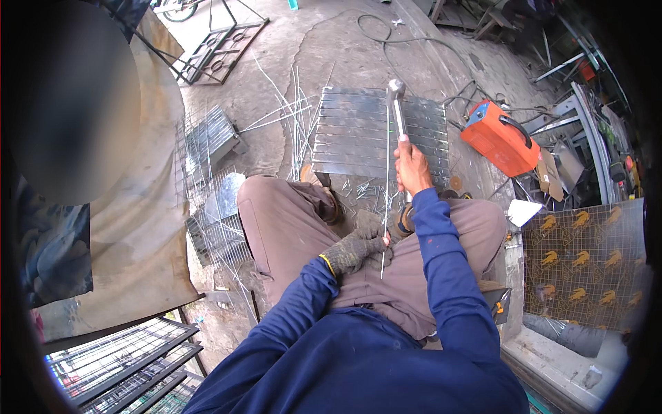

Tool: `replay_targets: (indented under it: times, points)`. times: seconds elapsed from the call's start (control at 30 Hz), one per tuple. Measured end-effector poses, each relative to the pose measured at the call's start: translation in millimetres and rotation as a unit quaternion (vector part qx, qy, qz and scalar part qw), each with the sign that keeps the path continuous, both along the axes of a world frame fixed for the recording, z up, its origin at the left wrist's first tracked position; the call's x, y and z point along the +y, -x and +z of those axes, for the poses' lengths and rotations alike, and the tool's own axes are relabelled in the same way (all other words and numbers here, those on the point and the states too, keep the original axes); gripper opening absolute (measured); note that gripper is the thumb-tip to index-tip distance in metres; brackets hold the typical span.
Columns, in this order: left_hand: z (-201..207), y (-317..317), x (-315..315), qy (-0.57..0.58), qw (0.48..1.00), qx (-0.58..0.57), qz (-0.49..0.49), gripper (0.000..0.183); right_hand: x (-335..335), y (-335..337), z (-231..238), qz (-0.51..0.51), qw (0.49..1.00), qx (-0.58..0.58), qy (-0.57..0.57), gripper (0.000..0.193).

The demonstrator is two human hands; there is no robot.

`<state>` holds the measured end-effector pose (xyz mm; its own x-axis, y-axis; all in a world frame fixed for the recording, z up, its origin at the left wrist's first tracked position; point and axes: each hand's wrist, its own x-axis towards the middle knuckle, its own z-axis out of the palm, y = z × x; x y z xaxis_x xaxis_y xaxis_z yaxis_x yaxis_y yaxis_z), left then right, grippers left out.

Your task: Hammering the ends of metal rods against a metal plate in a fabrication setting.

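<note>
In my right hand (413,169), which is bare, a hammer (399,117) is gripped by its metal handle, with the head pointing away from me. My left hand (355,250) wears a dark knitted glove with a yellow cuff edge. Its fingers close round a thin metal rod (387,162) between my knees. The rod runs forward beside the hammer and over a low slatted metal work surface (348,134). Whether the rod touches that surface I cannot tell. Several short cut rod pieces (365,190) lie on the ground just in front of me.
Long thin rods (296,121) lie left of the slatted surface. An orange box-shaped machine (501,138) with a black handle and cables stands at right. Metal grid pieces (214,141) sit at left, near a hanging tan cloth (158,193). A patterned sheet (583,265) lies right of my knee.
</note>
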<state>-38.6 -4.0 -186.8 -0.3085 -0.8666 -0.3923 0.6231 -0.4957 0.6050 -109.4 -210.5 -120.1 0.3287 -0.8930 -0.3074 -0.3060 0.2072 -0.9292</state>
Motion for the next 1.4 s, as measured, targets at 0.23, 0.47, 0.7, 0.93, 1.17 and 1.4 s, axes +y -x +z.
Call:
replay_targets:
  times: [0.23,0.47,0.7,0.93,1.17,1.4]
  points:
    - [14,-6,4,-0.041,0.999,-0.016,0.009,0.019,4,-12,13,0.025,0.997,0.042,0.065,0.064]
    - [7,-2,6,-0.005,0.999,-0.047,0.005,0.021,-14,-7,-19,0.070,0.982,0.149,0.090,0.070]
    - [9,-7,3,-0.006,0.999,-0.044,-0.004,0.018,-10,-23,-12,0.048,0.996,0.065,0.034,0.068]
    - [11,-6,9,-0.012,0.999,-0.024,0.020,0.019,-19,-37,11,0.000,0.999,-0.028,0.028,0.064]
    - [11,-6,6,-0.023,1.000,-0.003,0.001,0.019,-31,-30,-13,0.040,0.994,0.094,0.033,0.063]
    - [13,0,1,-0.010,1.000,-0.013,0.008,0.018,-45,-37,-9,0.043,0.998,0.049,0.002,0.067]
